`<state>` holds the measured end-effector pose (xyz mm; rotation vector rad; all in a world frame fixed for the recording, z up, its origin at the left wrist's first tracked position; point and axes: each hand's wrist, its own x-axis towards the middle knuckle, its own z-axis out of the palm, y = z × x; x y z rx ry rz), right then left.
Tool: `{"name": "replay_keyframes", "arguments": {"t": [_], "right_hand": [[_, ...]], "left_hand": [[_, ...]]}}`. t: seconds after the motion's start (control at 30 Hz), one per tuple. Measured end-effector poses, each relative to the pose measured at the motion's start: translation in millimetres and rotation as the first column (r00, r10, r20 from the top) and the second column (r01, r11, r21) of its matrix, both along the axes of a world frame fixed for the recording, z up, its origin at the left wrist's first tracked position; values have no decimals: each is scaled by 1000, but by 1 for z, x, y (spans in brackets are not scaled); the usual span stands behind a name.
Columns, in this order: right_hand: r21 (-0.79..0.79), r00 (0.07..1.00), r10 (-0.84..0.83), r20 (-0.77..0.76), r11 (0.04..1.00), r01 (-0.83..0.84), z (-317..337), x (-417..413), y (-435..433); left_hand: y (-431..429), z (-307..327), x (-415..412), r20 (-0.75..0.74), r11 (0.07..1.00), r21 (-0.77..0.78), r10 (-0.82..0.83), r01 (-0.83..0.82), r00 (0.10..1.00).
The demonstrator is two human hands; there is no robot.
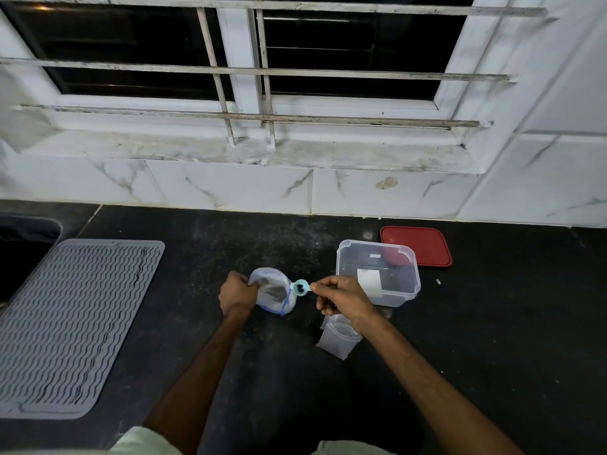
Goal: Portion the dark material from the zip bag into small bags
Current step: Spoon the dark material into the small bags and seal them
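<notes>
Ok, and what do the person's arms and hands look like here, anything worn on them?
The left hand and right hand are bare, without gloves. No watch or bracelet shows at either wrist. Both forearms are uncovered. At the bottom edge, a pale green left sleeve and right sleeve just show.

Desk [492, 339]: we see a dark, speckled stone top.
Mat [72, 326]: at 9 o'clock, grey and ribbed, lying flat.
Zip bag [272, 297]: near the middle; we think its base rests on the desk.
Small bags [338, 339]: clear, lying at 4 o'clock of the zip bag.
Container [374, 243]: clear plastic, at 2 o'clock.
Lid [417, 246]: red, flat, just behind the container.
</notes>
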<state>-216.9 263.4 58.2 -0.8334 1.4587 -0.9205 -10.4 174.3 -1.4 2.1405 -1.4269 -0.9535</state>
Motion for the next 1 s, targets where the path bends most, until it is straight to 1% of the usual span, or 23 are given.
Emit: {"name": "replay_keyframes", "arguments": {"t": [0.07, 0.1, 0.13, 0.2, 0.23, 0.27, 0.3, 0.33, 0.37, 0.4, 0.43, 0.47, 0.5, 0.57, 0.6, 0.63, 0.73, 0.8, 0.87, 0.93, 1.0], "right_hand": [[1, 1000, 9, -2, 1000, -9, -1, -3, 2], [0, 1000, 11, -3, 1000, -11, -1, -5, 3], [-2, 1000, 12, -5, 1000, -12, 0, -7, 4], [-14, 1000, 9, -2, 1000, -9, 2, -12, 7], [-19, 1000, 2, -2, 1000, -2, 3, -16, 9], [-24, 1000, -6, -6, 1000, 6, 4, -21, 11], [-28, 1000, -14, -15, 1000, 14, 5, -26, 15], [-36, 999, -23, -27, 999, 22, 6, -32, 17], [-46, 999, -33, -42, 998, 31, 6, -38, 21], [-53, 997, -48, -58, 998, 45, 5, -46, 26], [-56, 996, -62, -71, 997, 58, 3, -54, 31], [-51, 995, -71, -77, 996, 67, 1, -61, 37], [-40, 994, -74, -81, 997, 71, -2, -68, 43], [-7, 994, -66, -85, 998, 66, -6, -78, 55], [6, 995, -67, -81, 998, 67, -8, -80, 60], [14, 995, -71, -71, 997, 73, -10, -80, 64], [20, 995, -88, -42, 996, 89, -13, -79, 70], [27, 996, -80, -44, 996, 81, -15, -77, 70], [27, 996, -68, -59, 997, 70, -18, -75, 70], [7, 995, -56, -84, 998, 57, -23, -74, 70], [-27, 989, -19, -147, 1000, 15, -29, -72, 71]], "left_hand": [[3, 3, -4, -75, 1000, 28, 14, -12, 997], [5, 6, -7, -79, 1000, 19, 11, -10, 997], [8, 9, -9, -64, 1000, -24, 0, -1, 998], [21, 21, -19, -33, 985, -166, -45, 39, 998], [30, 28, -26, -36, 969, -232, -96, 85, 995], [39, 36, -34, -51, 946, -279, -187, 166, 981], [50, 40, -43, -64, 905, -316, -319, 284, 946], [60, 44, -50, -55, 843, -339, -462, 418, 885], [69, 47, -55, -11, 765, -341, -584, 546, 811], [78, 49, -59, 55, 694, -316, -667, 647, 743], [83, 48, -60, 116, 653, -277, -705, 705, 699], [87, 47, -59, 148, 647, -247, -710, 721, 688], [91, 45, -58, 147, 664, -231, -699, 712, 700], [96, 39, -56, 110, 695, -228, -678, 682, 727], [98, 36, -55, 106, 690, -227, -684, 688, 721], [99, 32, -54, 121, 663, -225, -708, 714, 696], [103, 24, -57, 228, 523, -181, -801, 833, 553], [103, 21, -60, 284, 486, -143, -814, 862, 507], [104, 19, -64, 301, 495, -139, -804, 858, 513], [105, 17, -65, 289, 518, -167, -788, 839, 544], [106, 16, -65, 260, 541, -198, -775, 818, 576]]}}
